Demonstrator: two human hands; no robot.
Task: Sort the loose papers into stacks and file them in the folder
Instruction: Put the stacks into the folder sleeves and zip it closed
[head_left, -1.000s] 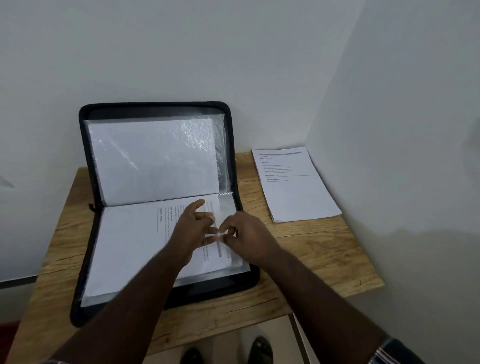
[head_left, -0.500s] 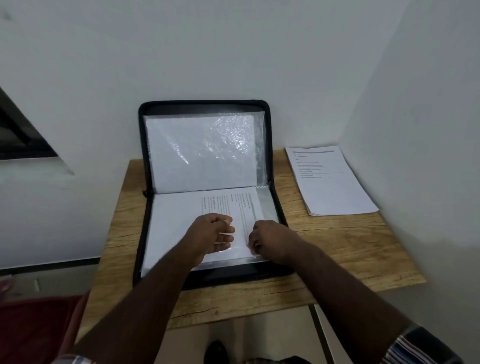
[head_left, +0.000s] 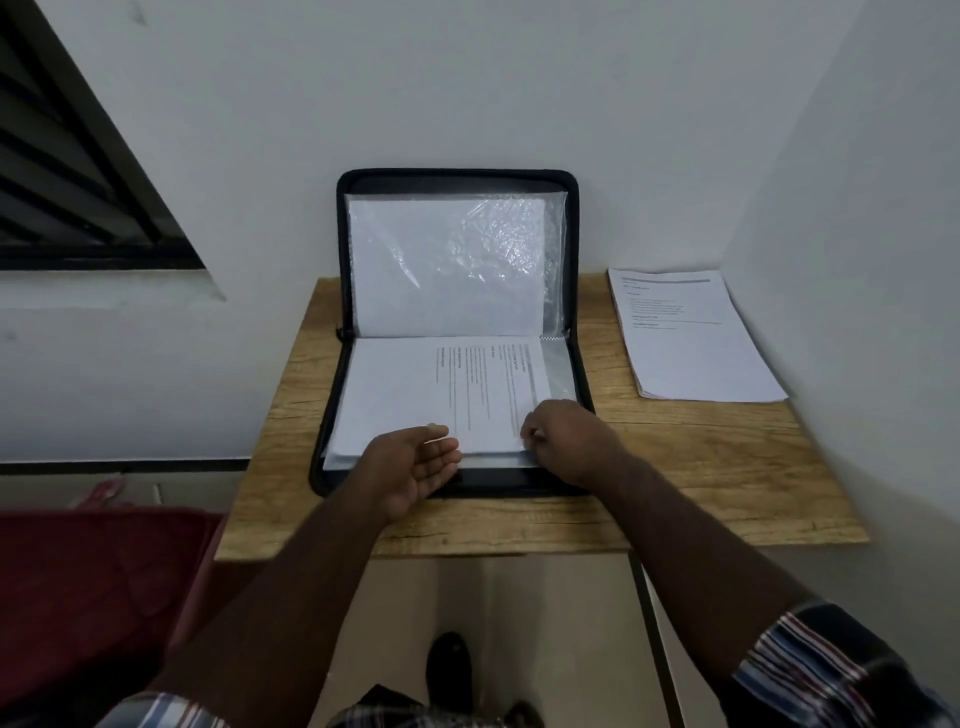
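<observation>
Fingers (head_left: 527, 434) of right hand (head_left: 569, 441) curled, pinching printed sheet (head_left: 488, 395) at lower centre inside open folder (head_left: 457, 332); left hand (head_left: 415, 467) relaxed, empty. Remaining stack (head_left: 691, 338) centre right on table (head_left: 727, 467). Risk: creasing sheet against sleeve edge.

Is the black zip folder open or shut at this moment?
Open. The folder has its upper half propped against the wall, its lower half flat on the table, plastic sleeves and a printed sheet showing.
</observation>
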